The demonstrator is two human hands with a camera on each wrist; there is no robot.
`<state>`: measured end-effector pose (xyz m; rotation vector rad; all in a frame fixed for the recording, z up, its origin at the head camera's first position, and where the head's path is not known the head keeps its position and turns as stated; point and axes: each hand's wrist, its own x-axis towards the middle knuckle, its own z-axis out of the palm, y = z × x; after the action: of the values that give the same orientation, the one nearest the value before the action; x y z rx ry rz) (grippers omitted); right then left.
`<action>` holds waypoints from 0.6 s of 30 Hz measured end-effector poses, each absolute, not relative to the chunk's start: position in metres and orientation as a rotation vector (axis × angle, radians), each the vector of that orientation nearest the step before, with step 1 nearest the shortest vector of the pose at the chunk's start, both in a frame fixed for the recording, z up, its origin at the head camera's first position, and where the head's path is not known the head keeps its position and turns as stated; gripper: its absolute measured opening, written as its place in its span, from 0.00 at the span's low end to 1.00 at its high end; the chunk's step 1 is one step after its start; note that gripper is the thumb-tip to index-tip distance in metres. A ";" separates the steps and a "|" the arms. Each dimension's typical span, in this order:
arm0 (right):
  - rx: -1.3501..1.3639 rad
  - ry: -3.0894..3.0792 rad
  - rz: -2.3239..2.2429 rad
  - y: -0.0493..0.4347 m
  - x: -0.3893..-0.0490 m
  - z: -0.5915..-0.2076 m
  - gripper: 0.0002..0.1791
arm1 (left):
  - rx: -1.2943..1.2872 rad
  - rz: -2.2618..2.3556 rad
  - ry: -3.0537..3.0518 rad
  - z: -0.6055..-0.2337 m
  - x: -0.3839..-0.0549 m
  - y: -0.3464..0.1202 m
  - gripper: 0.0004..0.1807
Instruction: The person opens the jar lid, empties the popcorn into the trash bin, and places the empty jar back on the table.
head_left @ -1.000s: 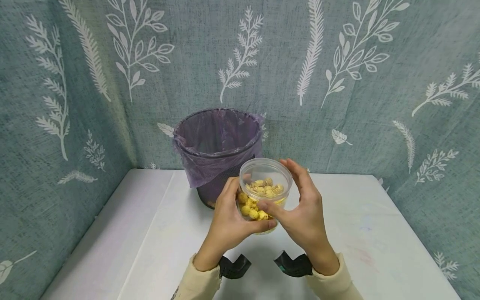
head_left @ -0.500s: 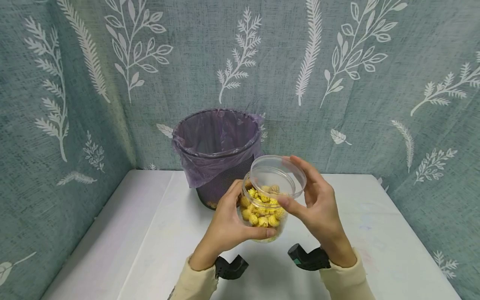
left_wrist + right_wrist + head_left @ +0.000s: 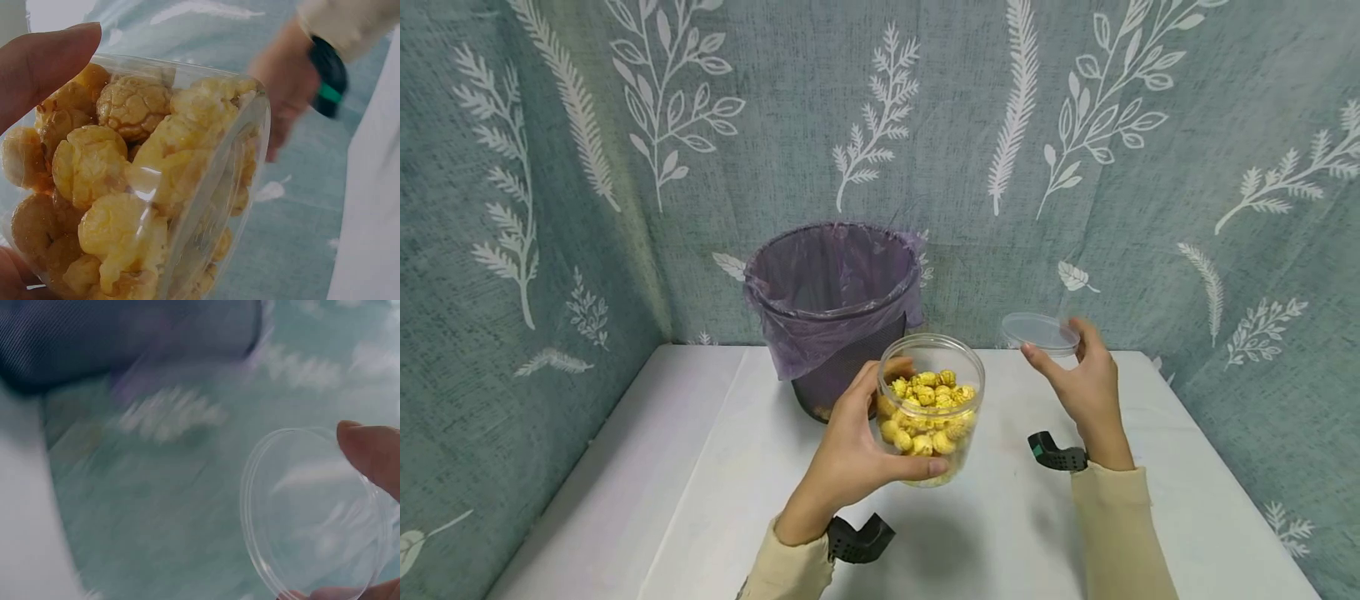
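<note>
A clear plastic jar (image 3: 929, 417) of yellow popcorn (image 3: 925, 442) is gripped in my left hand (image 3: 853, 446), tilted slightly, its mouth uncovered. In the left wrist view the popcorn (image 3: 94, 162) shows large through the jar's wall, with the thumb across it. Off to the right, my right hand (image 3: 1086, 387) pinches a clear round lid (image 3: 1037, 332) by its edge, well apart from the jar. The right wrist view has the lid (image 3: 306, 512) between thumb and fingers.
Behind the jar stands a dark mesh bin (image 3: 842, 383) lined with a purple plastic bag (image 3: 805, 337). The white table (image 3: 700, 500) is bounded by a grey-green leaf-patterned curtain (image 3: 955, 167) at the back and sides.
My right hand has lifted the lid off the jar and carried it right and away from me. My left hand still holds the jar in nearly the same place.
</note>
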<state>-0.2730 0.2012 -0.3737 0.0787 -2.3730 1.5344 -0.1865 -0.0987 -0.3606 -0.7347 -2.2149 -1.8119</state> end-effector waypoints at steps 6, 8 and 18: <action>-0.098 -2.684 1.289 0.216 -0.304 -0.423 0.57 | -0.729 -1.817 -2.203 -0.361 -0.186 -0.101 0.53; -0.102 -2.746 1.241 0.216 -0.311 -0.437 0.56 | -0.729 -1.818 -2.195 -0.361 -0.186 -0.102 0.53; -0.075 -2.912 1.108 0.209 -0.317 -0.457 0.56 | -0.719 -1.829 -2.186 -0.356 -0.183 -0.105 0.53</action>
<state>-0.3171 0.2092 -0.4566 -0.0747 -2.9116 1.1085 -0.1832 -0.1052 -0.3563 -0.7193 -2.1856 -1.8286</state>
